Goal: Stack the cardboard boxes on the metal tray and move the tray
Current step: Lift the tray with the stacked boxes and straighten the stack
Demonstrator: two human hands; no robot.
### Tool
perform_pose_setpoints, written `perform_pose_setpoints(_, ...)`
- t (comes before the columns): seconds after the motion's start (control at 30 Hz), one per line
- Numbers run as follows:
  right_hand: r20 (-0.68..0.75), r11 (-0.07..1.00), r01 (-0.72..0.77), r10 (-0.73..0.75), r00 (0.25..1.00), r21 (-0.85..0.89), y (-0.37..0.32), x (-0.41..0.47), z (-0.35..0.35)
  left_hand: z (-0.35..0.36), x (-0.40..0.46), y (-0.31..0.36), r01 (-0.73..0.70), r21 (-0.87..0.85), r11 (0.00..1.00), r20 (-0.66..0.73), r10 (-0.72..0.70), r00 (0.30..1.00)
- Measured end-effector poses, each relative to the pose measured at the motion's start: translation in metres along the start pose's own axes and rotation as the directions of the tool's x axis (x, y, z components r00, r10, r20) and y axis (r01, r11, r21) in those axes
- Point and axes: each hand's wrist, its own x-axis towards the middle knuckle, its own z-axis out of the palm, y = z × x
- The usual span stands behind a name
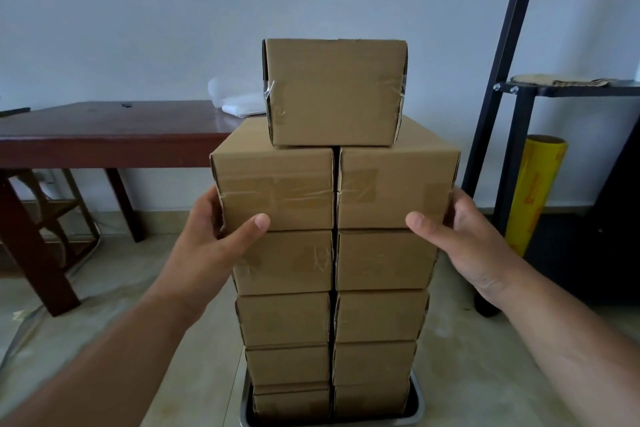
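A tall stack of cardboard boxes (332,253) stood on a metal tray (417,407) on the pale floor, directly in front of the person and between the two hands. The stack rose in two side-by-side columns, five boxes showing in each, with a single top box (334,92) centred across the seam between them. Its long axis ran straight up, and the taped front faces looked toward the camera.

The left hand (214,239) pressed against the left side of the stack, at the level of the uppermost pair of boxes, its thumb laid across the front face near the lower edge of the upper left box. The right hand (464,239) mirrored it on the right side, thumb on the front of the upper right box. Both hands were spread flat and clamped the stack from either side; the fingers were hidden behind the boxes.

A dark red wooden table (114,135) stood behind to the left, a black metal rack (512,97) to the right, with a yellow roll of film (535,191) leaning beside it.
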Motion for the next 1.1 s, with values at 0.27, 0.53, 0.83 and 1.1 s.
perform_pose_setpoints(0.27,-0.126,0.931,0.243,-0.285,0.95,-0.274,-0.074,0.009,-0.027,-0.025,0.03,0.07,-0.144,0.158,0.977,-0.185,0.172,0.967)
perform_pose_setpoints(0.53,0.135,0.837,0.243,-0.202,0.97,-0.491,-0.131,0.032,0.007,0.01,0.058,0.11,-0.177,0.559,0.81,0.192,0.081,0.978)
perform_pose_setpoints(0.83,0.118,0.831,0.24,-0.21,0.971,-0.502,-0.12,0.025,0.009,0.012,0.055,0.106,-0.215,0.636,0.741,0.18,0.128,0.975)
perform_pose_setpoints(1.1,-0.305,0.947,0.182,-0.261,0.916,-0.264,-0.044,-0.023,-0.024,-0.028,-0.011,0.042,-0.046,0.51,0.859,-0.213,0.178,0.961)
